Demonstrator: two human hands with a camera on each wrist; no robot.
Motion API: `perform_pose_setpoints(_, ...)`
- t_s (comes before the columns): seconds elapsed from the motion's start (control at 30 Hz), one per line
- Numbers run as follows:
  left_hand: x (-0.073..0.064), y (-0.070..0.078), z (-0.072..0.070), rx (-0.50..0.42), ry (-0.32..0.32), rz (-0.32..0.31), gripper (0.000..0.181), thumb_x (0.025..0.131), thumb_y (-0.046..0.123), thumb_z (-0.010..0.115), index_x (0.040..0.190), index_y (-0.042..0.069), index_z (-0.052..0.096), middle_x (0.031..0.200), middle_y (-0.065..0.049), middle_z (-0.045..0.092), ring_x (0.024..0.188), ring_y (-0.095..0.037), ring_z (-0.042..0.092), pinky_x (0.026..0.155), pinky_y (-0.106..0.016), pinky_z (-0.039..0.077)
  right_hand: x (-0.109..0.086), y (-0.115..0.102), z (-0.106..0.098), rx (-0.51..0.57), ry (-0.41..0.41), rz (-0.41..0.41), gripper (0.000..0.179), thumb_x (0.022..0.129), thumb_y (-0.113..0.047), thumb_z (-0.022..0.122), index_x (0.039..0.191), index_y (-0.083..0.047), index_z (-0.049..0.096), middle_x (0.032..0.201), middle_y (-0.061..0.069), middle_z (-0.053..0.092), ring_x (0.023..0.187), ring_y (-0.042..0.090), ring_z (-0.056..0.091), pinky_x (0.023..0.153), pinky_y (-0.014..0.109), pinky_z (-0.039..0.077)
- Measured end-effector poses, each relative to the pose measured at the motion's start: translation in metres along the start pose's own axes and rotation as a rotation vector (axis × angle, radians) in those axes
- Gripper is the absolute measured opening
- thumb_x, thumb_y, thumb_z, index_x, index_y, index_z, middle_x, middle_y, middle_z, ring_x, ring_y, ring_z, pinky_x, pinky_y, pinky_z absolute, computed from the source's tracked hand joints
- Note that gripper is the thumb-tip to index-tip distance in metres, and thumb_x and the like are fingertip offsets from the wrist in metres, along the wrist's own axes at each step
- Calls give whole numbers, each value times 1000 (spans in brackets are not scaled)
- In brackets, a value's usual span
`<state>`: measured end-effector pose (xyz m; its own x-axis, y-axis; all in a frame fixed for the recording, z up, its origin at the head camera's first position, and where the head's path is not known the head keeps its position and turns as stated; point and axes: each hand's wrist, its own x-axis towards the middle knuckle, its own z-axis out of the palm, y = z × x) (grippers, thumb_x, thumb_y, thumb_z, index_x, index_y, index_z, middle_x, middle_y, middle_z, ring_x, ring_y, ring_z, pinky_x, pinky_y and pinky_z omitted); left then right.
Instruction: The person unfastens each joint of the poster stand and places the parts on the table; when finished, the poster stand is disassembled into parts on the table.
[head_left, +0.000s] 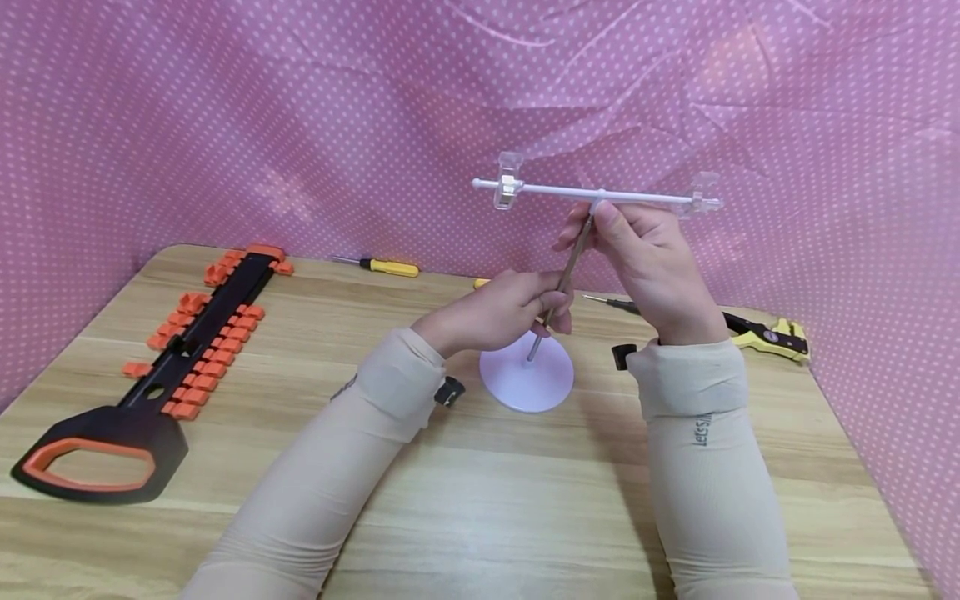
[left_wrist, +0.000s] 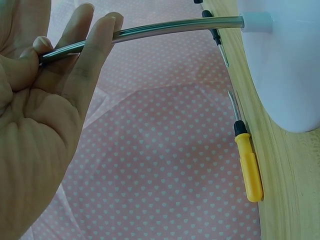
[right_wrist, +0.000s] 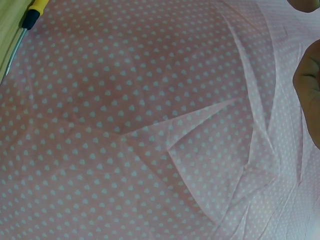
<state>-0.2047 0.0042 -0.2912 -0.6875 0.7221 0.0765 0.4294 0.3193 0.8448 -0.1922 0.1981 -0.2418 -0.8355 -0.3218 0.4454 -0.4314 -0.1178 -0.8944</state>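
over the wood table (head_left: 465, 525): metal pole (head_left: 579, 246), leaning, its top toward the right; white round base (head_left: 525, 393) at its foot, white crossbar (head_left: 648, 197) across its top. cannot tell whether the base bears on the wood.
left hand (head_left: 502, 310): pinches the pole partway up, thumb against fingers.
right hand (head_left: 652, 254): thumb and fingers clamped at the top joint (head_left: 598, 198), just under the crossbar.
between the hands: a short bare run of pole; near each other, not touching.
step, my reading: left steadies, right seats or checks the joint.
joint: best pressed or turned in line with the pole; a sideways shove would likely rock it. fit hidden by the thumb.
clear clips (head_left: 508, 179): one near each end; fingers best clear of them.
foot collar (left_wrist: 257, 22): worth watching, twist above could loosen it.
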Motion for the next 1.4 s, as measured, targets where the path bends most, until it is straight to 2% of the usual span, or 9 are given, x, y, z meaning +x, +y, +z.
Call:
perform_pose_setpoints(0.2,0,0,-1,2,1,13,22,115,14,41,117,5,61,99,-12,74,101,-28,73,84,-28,66,2,-2,0,-6,8,3,28,112,-18,54,104,-4,77,97,6,76,98,20,72,96,33,58)
perform_pose_setpoints(0.37,-1,-1,-2,-6,-9,6,22,116,14,40,119,5,60,101,-16,74,104,-33,73,85,-30,66,1,-3,1,-48,-31,22,32,113,-26,52,111,-3,74,99,7,77,99,23,73,97,37,58)
perform_pose_setpoints(0.5,-1,-2,-2,-4,-15,-8,21,116,14,40,121,6,59,101,-14,74,102,-29,73,86,-31,66,0,-3,1,-88,-71,34,35,114,-29,49,113,-2,72,101,8,77,100,25,73,100,39,58)
perform_pose_setpoints(0.7,-2,-1,-1,15,-27,-15,21,116,16,40,119,8,59,99,-9,73,95,-18,71,85,-30,66,-2,-2,-1,-108,-77,24,31,114,-24,50,111,-2,72,99,8,77,99,24,74,98,38,59)
perform_pose_setpoints(0.93,-1,1,1,17,-32,-25,22,116,15,40,117,7,60,98,-7,73,96,-18,71,86,-29,66,-3,-1,-3,-131,-61,24,30,113,-23,52,115,-1,73,99,8,78,97,25,74,97,35,59)
perform_pose_setpoints(1.2,0,1,0,22,-36,-24,21,116,15,40,117,7,60,97,-7,73,95,-18,71,86,-29,66,-3,-2,-1,-87,-31,8,26,112,-19,55,118,-4,75,97,4,79,96,21,74,94,35,59)
perform_pose_setpoints(1.4,0,1,0,29,-29,-16,22,116,16,40,117,7,60,96,-8,73,95,-20,72,85,-29,66,-2,-2,0,-91,-20,12,31,112,-20,55,115,6,72,96,4,79,96,21,72,93,34,59)
